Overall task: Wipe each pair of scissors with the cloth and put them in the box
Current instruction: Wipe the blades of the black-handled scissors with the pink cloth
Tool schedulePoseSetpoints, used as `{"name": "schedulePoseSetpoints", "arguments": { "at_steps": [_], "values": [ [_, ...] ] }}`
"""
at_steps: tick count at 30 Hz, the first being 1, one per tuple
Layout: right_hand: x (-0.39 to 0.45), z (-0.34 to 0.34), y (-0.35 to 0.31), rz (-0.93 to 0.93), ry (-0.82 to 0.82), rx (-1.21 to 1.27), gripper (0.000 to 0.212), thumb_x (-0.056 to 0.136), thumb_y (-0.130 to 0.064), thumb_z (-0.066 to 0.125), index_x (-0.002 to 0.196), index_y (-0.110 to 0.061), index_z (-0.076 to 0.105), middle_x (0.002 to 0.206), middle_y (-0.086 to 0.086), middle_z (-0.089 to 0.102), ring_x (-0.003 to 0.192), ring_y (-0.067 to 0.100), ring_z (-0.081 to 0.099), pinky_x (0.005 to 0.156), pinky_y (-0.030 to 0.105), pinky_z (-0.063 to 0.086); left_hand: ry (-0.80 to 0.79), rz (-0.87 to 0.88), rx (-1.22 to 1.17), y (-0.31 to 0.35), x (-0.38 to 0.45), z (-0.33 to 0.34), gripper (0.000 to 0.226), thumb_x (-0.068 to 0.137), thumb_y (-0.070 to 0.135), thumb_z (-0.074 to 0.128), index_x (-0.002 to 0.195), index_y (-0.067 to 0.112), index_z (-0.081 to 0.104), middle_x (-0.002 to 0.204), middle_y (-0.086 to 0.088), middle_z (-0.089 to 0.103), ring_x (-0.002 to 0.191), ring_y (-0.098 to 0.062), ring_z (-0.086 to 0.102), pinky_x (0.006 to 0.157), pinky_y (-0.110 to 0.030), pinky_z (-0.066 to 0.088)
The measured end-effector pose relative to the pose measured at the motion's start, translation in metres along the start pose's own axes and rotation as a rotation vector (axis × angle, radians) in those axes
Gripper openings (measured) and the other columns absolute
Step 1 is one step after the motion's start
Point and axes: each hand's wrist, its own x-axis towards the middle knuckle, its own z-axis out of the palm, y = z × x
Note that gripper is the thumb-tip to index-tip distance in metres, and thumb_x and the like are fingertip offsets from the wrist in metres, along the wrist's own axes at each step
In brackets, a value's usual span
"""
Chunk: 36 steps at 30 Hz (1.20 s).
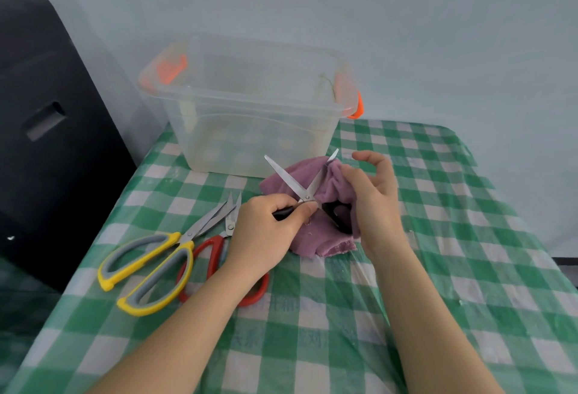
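I see a green-and-white checked tablecloth (pixel 422 268) spread out. Left of it stands a black chair back (pixel 47 131). Behind it rises a pale wall (pixel 344 2).

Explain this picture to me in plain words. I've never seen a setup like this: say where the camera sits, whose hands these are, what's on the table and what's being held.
There is no machine here. One camera sits on a person's head and looks forward and down, so both arms reach in from the bottom edge.

The left hand grips a handle of the black-handled scissors, whose blades stand open in a cross. The right hand pinches the purple cloth around one blade, wiping it.

On the green checked tablecloth lie two more pairs: the yellow-handled scissors and, partly under the left forearm, the red-handled scissors. Behind the cloth stands a clear plastic box with orange latches, lid off. No scissors show inside it. A dark object stands to the left of the table.
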Motion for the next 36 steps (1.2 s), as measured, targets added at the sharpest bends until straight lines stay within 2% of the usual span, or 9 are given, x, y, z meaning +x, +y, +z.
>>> {"name": "schedulePoseSetpoints", "arguments": {
  "at_steps": [5, 10, 12, 17, 21, 26, 32, 34, 36],
  "values": [
    [-0.001, 0.003, 0.004, -0.130, -0.039, -0.143, 0.017, 0.087, -0.017, 0.071, 0.093, -0.021, 0.056, 0.081, -0.003, 0.072, 0.067, 0.013, 0.060, 0.059, 0.021, 0.048, -0.005, -0.006, 0.008, 0.001, -0.001, 0.000, 0.022, 0.085, 0.029, 0.072, 0.068, 0.015, 0.074, 0.060, -0.001, 0.066, 0.058, -0.020, 0.058, 0.056, -0.036, 0.043],
    [0.000, 0.006, 0.010, -0.169, 0.010, -0.148, 0.016, 0.090, -0.014, 0.068, 0.087, -0.019, 0.053, 0.073, 0.019, 0.069, 0.063, 0.023, 0.054, 0.060, 0.029, 0.045, 0.001, 0.026, 0.055, 0.001, -0.002, 0.002, 0.020, 0.085, 0.031, 0.072, 0.072, 0.016, 0.075, 0.060, 0.007, 0.066, 0.055, -0.008, 0.057, 0.051, -0.027, 0.043],
    [0.001, 0.006, 0.011, -0.162, 0.014, -0.140, 0.014, 0.092, -0.013, 0.064, 0.087, -0.017, 0.052, 0.066, 0.017, 0.065, 0.061, 0.023, 0.052, 0.059, 0.029, 0.044, 0.007, 0.032, 0.063, 0.001, -0.003, 0.003, 0.020, 0.085, 0.031, 0.072, 0.071, 0.016, 0.075, 0.058, 0.010, 0.065, 0.054, -0.007, 0.056, 0.049, -0.021, 0.041],
    [0.003, 0.003, 0.011, -0.057, 0.004, -0.034, 0.011, 0.095, -0.009, 0.057, 0.088, -0.017, 0.053, 0.064, 0.016, 0.053, 0.061, 0.023, 0.048, 0.060, 0.029, 0.043, -0.003, -0.009, 0.038, -0.001, -0.002, 0.001, 0.021, 0.084, 0.032, 0.073, 0.070, 0.016, 0.075, 0.060, 0.008, 0.067, 0.054, -0.009, 0.056, 0.051, -0.026, 0.041],
    [0.003, 0.001, 0.011, -0.031, 0.004, 0.054, 0.008, 0.096, -0.015, 0.058, 0.091, -0.020, 0.055, 0.069, 0.013, 0.062, 0.068, 0.026, 0.055, 0.069, 0.038, 0.046, -0.003, -0.023, 0.023, 0.000, 0.000, 0.001, 0.022, 0.084, 0.033, 0.073, 0.070, 0.017, 0.075, 0.060, 0.005, 0.066, 0.054, -0.011, 0.056, 0.051, -0.027, 0.041],
    [0.001, 0.004, 0.010, -0.089, -0.052, 0.025, 0.019, 0.092, -0.011, 0.065, 0.098, -0.016, 0.048, 0.066, 0.002, 0.072, 0.062, 0.018, 0.063, 0.068, 0.034, 0.054, 0.003, 0.039, 0.092, -0.002, -0.003, 0.002, 0.023, 0.085, 0.033, 0.072, 0.072, 0.015, 0.075, 0.057, 0.005, 0.065, 0.053, -0.011, 0.056, 0.050, -0.028, 0.042],
    [0.002, 0.005, 0.010, -0.087, -0.004, 0.050, 0.017, 0.094, -0.005, 0.060, 0.095, -0.017, 0.049, 0.058, 0.011, 0.061, 0.053, 0.022, 0.055, 0.058, 0.029, 0.049, 0.005, 0.045, 0.109, -0.002, -0.003, 0.003, 0.023, 0.084, 0.033, 0.072, 0.071, 0.015, 0.075, 0.058, 0.004, 0.066, 0.055, -0.014, 0.058, 0.051, -0.032, 0.043],
    [0.003, 0.003, 0.010, -0.068, -0.002, 0.062, 0.016, 0.095, -0.005, 0.059, 0.094, -0.020, 0.051, 0.061, 0.015, 0.053, 0.055, 0.025, 0.050, 0.059, 0.032, 0.046, -0.002, 0.026, 0.085, -0.002, -0.003, 0.002, 0.023, 0.084, 0.033, 0.073, 0.069, 0.015, 0.074, 0.057, 0.004, 0.065, 0.052, -0.014, 0.056, 0.050, -0.030, 0.041],
    [0.004, 0.001, 0.010, -0.029, -0.018, 0.084, 0.016, 0.095, -0.007, 0.058, 0.098, -0.022, 0.054, 0.061, 0.012, 0.054, 0.058, 0.024, 0.053, 0.061, 0.033, 0.047, -0.008, 0.008, 0.061, -0.002, -0.002, 0.001, 0.023, 0.084, 0.033, 0.073, 0.068, 0.016, 0.074, 0.057, 0.005, 0.065, 0.050, -0.012, 0.053, 0.049, -0.029, 0.039]
  ]
}}
